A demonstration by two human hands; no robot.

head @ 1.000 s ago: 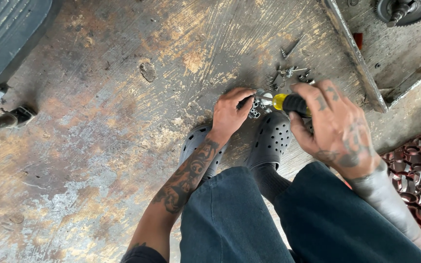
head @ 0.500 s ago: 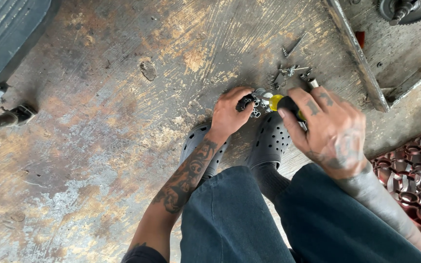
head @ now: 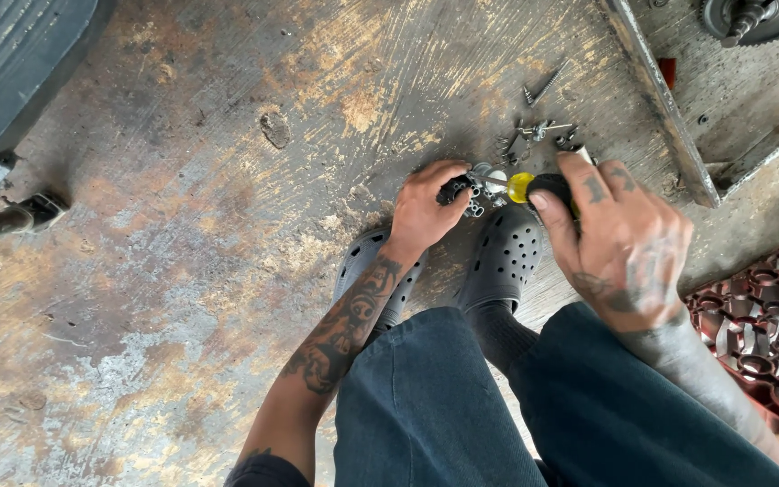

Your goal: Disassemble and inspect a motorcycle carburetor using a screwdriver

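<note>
1. The left hand (head: 426, 212) grips a small dark metal part (head: 458, 189) on the stained concrete floor (head: 182, 271), just ahead of the toes of the black perforated clogs (head: 507, 257); its fingers are curled tight around the part and pin it down.
2. The right hand (head: 619, 239) is wrapped around the black-and-yellow handle of a screwdriver (head: 534, 185); these fingers are closed firmly on the handle; the thin shaft runs from the handle straight toward the metal part, and its tip looks to meet the part, though the contact itself is too small to tell.
3. Loose screws and bolts (head: 543, 131) lie scattered just beyond the metal part, on the side away from the clogs; a long metal bar (head: 655, 99) slants across the floor farther out, to the right of the part; a red tray of round fittings (head: 759, 325) sits well apart from it, at the person's right.
4. Judged from this, the step in hand is driving or loosening a fastener in the held part; the work seems mid-way, with hardware already out on the floor.
5. The next move calls for a steady clamp by the left hand while the right turns the handle in line with the shaft; a tilt could let the tip slip toward the left fingers.
</note>
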